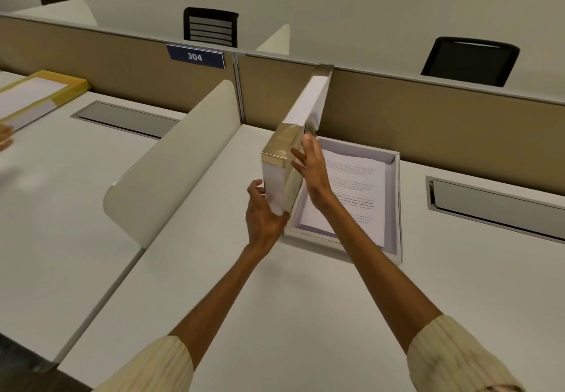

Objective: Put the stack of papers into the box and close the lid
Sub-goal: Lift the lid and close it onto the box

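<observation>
A shallow white box (394,208) lies open on the desk by the beige partition. Printed papers (351,189) rest inside it. The white lid with a gold band (301,122) stands nearly on edge over the box's left side. My left hand (264,211) grips the lid's near lower corner. My right hand (312,168) presses flat against the lid's inner face, fingers spread.
A curved white divider (171,159) separates this desk from the left one, where another yellow-edged box (42,95) with paper lies beside another person's hand (4,139). Cable slots (495,205) sit in both desks. Black chairs (470,61) stand beyond the partition.
</observation>
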`<state>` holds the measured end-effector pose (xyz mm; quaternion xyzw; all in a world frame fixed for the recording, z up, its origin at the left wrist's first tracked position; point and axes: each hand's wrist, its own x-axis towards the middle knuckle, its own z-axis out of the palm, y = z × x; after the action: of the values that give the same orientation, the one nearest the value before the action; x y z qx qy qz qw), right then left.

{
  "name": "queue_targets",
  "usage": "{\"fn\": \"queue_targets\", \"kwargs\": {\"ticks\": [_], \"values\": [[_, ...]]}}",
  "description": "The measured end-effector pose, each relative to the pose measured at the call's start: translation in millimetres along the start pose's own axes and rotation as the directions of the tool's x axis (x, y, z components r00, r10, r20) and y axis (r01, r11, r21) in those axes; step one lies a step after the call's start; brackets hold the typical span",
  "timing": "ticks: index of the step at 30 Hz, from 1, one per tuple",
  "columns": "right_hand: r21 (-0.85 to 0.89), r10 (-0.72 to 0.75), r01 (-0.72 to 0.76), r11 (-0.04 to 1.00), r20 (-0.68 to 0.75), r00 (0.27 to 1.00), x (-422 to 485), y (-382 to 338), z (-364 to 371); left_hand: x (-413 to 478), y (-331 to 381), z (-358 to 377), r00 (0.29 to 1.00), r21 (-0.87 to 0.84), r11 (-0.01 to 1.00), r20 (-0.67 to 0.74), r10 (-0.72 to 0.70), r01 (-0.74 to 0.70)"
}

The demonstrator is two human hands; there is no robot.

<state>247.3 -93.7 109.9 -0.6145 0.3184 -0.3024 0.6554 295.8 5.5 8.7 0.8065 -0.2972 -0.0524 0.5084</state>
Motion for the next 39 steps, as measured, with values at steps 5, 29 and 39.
{"fn": "queue_targets", "kwargs": {"ticks": [5,29,39], "values": [[0.046,0.015,-0.011,0.999,-0.085,0.996,2.4,-17.4,-23.2,-4.3,14.0,10.9,0.998,0.033,0.998,0.007,0.055,-0.055],[-0.071,0.246,-0.298,0.952,-0.402,0.882,-13.4,14.9,-130.1,38.1,-32.7,12.7,0.771,-0.163,0.825,0.487,-0.41,0.542],[-0.056,0.373,-0.436,0.898,-0.428,0.823,-24.8,58.1,-198.6,37.8,-17.1,33.1,0.81,0.027,0.939,0.499,-0.309,0.342]]}}
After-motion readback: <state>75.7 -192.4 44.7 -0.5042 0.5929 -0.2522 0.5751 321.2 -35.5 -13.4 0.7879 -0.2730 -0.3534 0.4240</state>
